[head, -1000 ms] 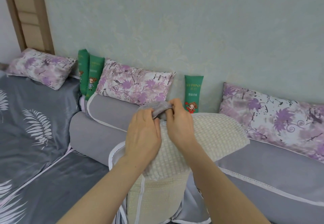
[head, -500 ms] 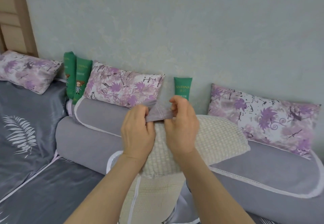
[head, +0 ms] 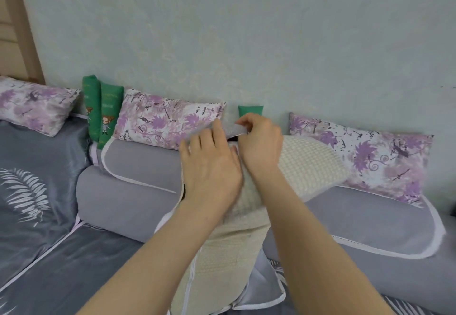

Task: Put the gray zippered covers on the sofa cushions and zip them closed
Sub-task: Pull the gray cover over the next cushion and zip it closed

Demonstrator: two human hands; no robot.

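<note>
Two-handed: pinching soft gray fabric cover point(head: 232, 128) edge with right hand point(head: 259, 144), pressing left hand point(head: 209, 166) flat, fingers straight, on cream waffle-textured cushion point(head: 308, 164).

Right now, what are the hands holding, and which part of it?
The right hand pinches the gray cover by its top edge, over the cream cushion. The left hand touches that edge; its grip is hidden.
</note>
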